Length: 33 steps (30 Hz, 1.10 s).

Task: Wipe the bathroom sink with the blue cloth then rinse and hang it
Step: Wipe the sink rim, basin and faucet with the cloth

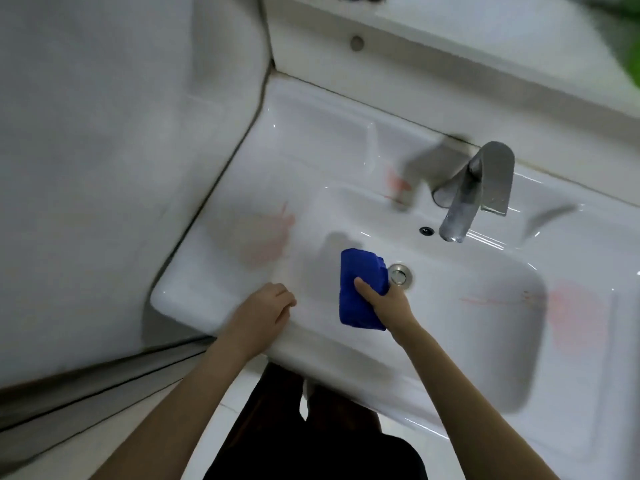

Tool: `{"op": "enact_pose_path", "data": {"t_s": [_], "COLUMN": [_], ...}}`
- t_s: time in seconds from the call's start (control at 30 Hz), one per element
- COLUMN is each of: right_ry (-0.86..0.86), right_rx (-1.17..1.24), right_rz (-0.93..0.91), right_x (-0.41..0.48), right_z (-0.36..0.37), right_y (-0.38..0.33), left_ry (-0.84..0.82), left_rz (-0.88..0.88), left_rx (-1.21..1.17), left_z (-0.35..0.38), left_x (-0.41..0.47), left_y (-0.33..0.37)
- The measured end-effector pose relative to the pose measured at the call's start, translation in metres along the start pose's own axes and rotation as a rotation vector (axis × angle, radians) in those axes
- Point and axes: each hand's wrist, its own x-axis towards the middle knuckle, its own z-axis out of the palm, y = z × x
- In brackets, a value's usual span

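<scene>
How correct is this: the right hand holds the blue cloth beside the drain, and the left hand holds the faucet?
Only the left hand is wrong: in the head view it rests on the sink's front rim, not on the faucet. The right hand holds the blue cloth beside the drain.
</scene>
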Motion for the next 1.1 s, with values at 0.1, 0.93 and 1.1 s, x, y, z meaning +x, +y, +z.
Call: {"op": "enact_pose_path", "data": {"t_s": [0.1,0.93,1.1], "right_ry": [-0.074,0.346,0.471], "right_rx": [-0.110,-0.220,-0.590], "right_rz": [-0.052,-0.569,-0.580], "right_x": [-0.005,0.051,0.119], "right_z": [0.026,0.139,0.136], "right_y": [-0.011,-0.081,-0.147], "left_ry": [0.204,0.674,0.737], "left_rz": [-0.058,0.285,0.298], "left_rx": [0.020,0.255,0.296], "left_z": [-0.016,-0.019,-0.012], "left_x": [-0.026,-0.056,-0.054], "left_y": [-0.016,-0.108,-0.111]}}
